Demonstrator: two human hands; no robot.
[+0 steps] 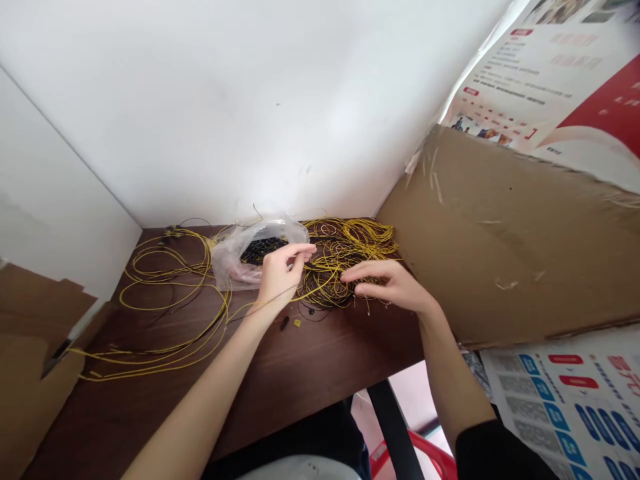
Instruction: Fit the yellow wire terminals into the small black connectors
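My left hand [283,272] is in front of a clear plastic bag [223,257] that holds many small black parts [263,251]. Its thumb and fingertips are pressed together; whatever may be between them is too small to make out. To its right, my right hand [393,283] hovers over a tangled pile of yellow and black wires [370,237], thumb and fingers apart. A yellow wire [320,289] runs from the left, past my left wrist, up towards the pile between the hands.
Loose loops of yellow wire [131,272] spread over the left of the brown table [320,360]. A black piece [285,323] and a yellow piece [297,323] lie near the middle. Cardboard [500,247] walls the right side, a white wall [240,120] the back.
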